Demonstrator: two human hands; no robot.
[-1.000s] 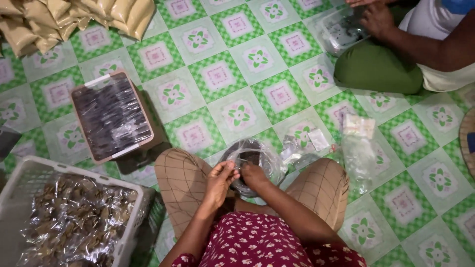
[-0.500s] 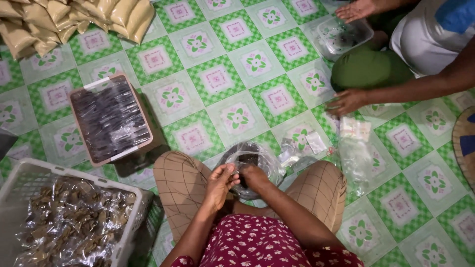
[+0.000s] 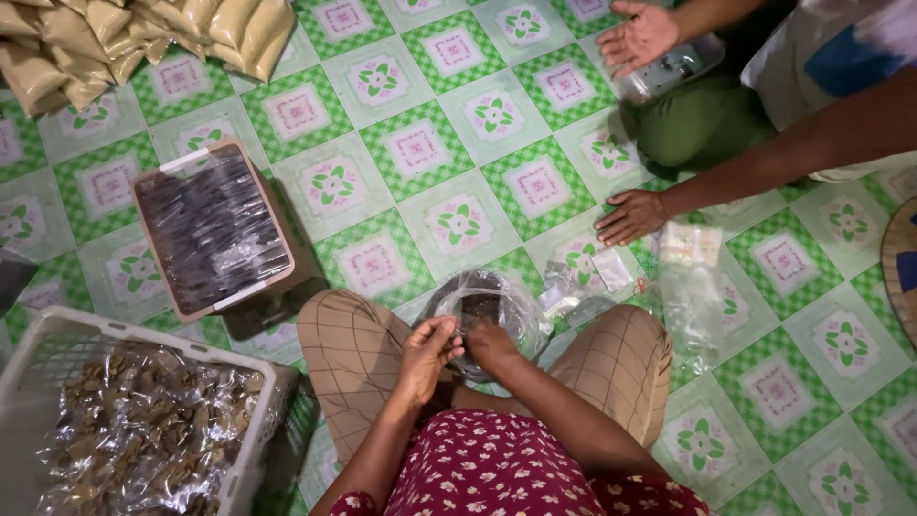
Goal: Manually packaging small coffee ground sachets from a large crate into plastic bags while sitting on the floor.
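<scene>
Clear plastic bag [image 3: 492,315] pinched at its mouth by left hand [image 3: 427,352] and right hand [image 3: 489,342]; looked light, limp, slippery, best gripped near opening.

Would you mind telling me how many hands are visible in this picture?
4. The wearer's left hand and right hand meet at the clear bag between the knees. A co-worker's hand presses the floor; another is raised, palm open, top right.

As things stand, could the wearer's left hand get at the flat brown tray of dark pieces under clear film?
Probably yes. The left hand is at the clear plastic bag between the knees, and the flat brown tray lies on the tiled floor just beyond the left knee, with nothing between them.
</scene>
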